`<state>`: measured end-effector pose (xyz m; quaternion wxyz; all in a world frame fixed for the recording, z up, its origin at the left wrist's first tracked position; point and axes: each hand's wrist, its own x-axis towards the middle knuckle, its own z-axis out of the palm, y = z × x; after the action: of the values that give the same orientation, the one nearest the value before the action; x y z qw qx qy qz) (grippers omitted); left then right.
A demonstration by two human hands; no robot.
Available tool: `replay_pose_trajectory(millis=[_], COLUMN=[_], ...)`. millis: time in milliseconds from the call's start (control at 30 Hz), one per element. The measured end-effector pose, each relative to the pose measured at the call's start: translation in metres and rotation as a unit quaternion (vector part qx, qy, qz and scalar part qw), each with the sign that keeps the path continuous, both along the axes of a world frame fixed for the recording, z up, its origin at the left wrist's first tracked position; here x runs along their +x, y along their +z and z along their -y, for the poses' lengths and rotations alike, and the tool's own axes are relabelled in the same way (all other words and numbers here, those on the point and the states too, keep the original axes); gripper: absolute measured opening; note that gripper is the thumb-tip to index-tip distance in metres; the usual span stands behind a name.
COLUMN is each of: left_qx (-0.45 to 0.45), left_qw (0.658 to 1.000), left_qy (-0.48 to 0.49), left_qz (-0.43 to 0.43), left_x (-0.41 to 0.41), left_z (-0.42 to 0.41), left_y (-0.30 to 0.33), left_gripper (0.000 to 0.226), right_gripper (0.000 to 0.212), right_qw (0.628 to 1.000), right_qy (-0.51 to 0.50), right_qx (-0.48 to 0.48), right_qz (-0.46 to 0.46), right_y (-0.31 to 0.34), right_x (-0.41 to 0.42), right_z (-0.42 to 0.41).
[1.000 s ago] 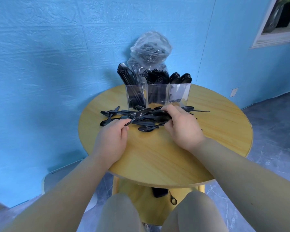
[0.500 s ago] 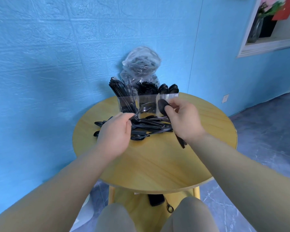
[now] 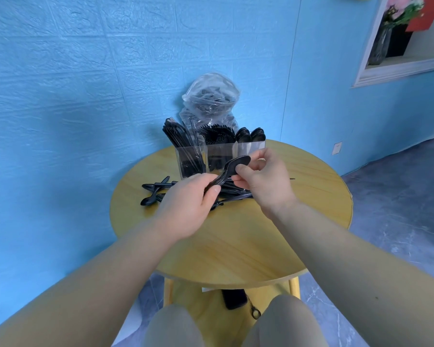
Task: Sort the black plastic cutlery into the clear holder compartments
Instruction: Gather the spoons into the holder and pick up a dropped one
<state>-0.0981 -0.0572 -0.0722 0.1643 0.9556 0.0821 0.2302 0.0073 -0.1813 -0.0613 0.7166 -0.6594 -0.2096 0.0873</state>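
Both hands hold one black spoon [image 3: 232, 169] above the surface [image 3: 236, 246]: the left hand [image 3: 186, 206] grips the handle, the right hand [image 3: 263, 181] pinches the bowl. If both let go early, it may miss the clear holder [image 3: 219, 159] just beyond and rejoin the loose cutlery pile [image 3: 161, 194].
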Motion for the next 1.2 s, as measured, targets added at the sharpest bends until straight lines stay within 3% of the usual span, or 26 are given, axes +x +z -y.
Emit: replay_pose_trajectory(millis=[167,267,433,533,633,800,867,1033,1200], left_qx=[0.034,0.069,0.01,0.029,0.063,0.086,0.099,0.115,0.166], left_qw=[0.999,0.997,0.999,0.999,0.997,0.995,0.994,0.993,0.985], left_qy=[0.0,0.002,-0.003,0.006,0.028,0.019,0.015,-0.003,0.023], left_qz=[-0.029,-0.034,-0.041,-0.044,-0.045,-0.042,-0.041,0.014,0.04], left_x=[-0.002,-0.001,-0.003,-0.003,-0.003,0.003,0.01,0.042,0.081], left_z=[0.0,-0.003,0.0,0.003,0.005,0.012,0.013,0.004,-0.016], left_y=[0.004,0.006,0.008,0.009,0.01,0.018,0.025,0.04,0.062], left_gripper=[0.029,0.029,0.038,0.034,0.029,0.027,0.028,0.035,0.054], right_gripper=[0.02,0.018,0.03,0.026,0.022,0.015,0.017,0.018,0.024], right_qw=[0.991,0.992,0.992,0.992,0.997,0.997,0.997,0.99,0.944], right_qy=[-0.043,-0.036,-0.037,-0.04,-0.028,0.0,-0.008,-0.114,-0.213], right_qx=[-0.1,-0.093,-0.087,-0.083,-0.058,0.068,0.069,0.019,-0.044], right_qz=[0.081,0.075,0.086,0.08,0.05,-0.042,-0.04,0.084,0.247], right_y=[-0.004,-0.006,-0.004,-0.005,-0.006,0.001,0.006,0.032,0.077], right_x=[0.001,0.001,0.001,0.001,0.002,-0.002,0.001,0.031,0.087], right_z=[0.001,0.001,0.004,0.006,0.007,0.01,0.011,0.023,0.03])
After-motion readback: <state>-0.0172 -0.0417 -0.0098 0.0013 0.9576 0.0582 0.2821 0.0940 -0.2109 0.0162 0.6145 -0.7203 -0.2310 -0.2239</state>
